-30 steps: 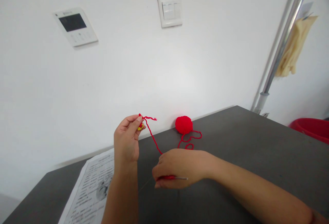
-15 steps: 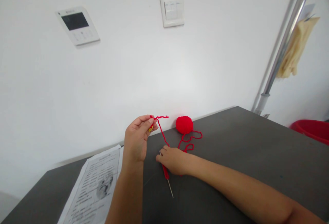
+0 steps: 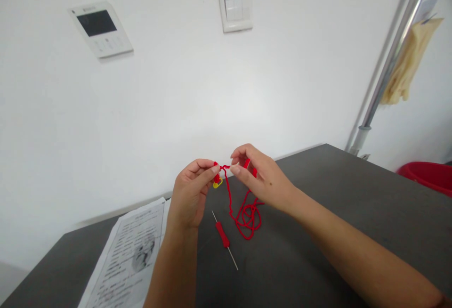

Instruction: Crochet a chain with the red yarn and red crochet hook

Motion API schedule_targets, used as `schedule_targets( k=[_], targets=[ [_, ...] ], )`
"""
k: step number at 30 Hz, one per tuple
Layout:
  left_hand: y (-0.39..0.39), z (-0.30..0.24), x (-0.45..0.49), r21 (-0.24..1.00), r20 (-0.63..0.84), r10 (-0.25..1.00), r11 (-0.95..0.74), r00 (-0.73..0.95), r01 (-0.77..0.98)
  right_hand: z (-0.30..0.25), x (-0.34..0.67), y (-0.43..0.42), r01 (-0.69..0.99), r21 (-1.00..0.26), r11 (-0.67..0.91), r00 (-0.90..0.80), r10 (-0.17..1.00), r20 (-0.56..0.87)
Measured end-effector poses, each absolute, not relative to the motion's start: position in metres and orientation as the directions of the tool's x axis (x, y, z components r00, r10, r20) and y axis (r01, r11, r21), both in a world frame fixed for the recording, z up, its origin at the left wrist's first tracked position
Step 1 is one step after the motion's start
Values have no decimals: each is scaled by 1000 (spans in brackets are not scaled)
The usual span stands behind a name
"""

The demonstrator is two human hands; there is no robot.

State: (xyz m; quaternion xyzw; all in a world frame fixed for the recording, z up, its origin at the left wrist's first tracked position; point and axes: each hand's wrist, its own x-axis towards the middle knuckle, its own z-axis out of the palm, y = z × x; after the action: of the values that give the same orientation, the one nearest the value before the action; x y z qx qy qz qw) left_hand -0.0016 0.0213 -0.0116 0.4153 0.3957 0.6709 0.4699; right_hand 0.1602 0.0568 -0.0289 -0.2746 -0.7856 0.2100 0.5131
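Observation:
My left hand pinches a small red crocheted piece between thumb and fingers. A yellow stitch marker hangs from the bottom of it. Level with it on the right, my right hand is curled, with its thumb at the end of a short length of red yarn that runs from the piece. More yarn drops to loose loops on the table. The red yarn ball is mostly hidden behind my right hand. Below my hands lies a crochet hook with a red grip, untouched.
Printed sheets lie beside my left forearm on the dark table. A white wall rises behind the table, with an intercom panel and a light switch. At the right are a metal pole and a red basin.
My right hand has risen from the table beside the crochet hook to the yarn by my left hand. The hook lies uncovered now. My left hand has shifted slightly right.

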Motion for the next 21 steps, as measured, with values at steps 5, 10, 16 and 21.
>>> schedule_targets(
  k=[5,10,16,21],
  targets=[
    [20,-12,-1,919,186,971,-226,-151,-322,-30,156,54,177,-584,792,-400,600,693],
    [16,-8,0,914,163,980,-193,-113,-358,-28,160,55,213,-602,770,-369,634,680],
    [16,-6,1,908,141,986,-165,-92,-386,-21,165,52,169,-670,723,-427,666,611],
    [15,-6,-1,914,135,990,-143,-48,-380,-19,164,52,32,-707,707,-414,653,634]
  ],
)
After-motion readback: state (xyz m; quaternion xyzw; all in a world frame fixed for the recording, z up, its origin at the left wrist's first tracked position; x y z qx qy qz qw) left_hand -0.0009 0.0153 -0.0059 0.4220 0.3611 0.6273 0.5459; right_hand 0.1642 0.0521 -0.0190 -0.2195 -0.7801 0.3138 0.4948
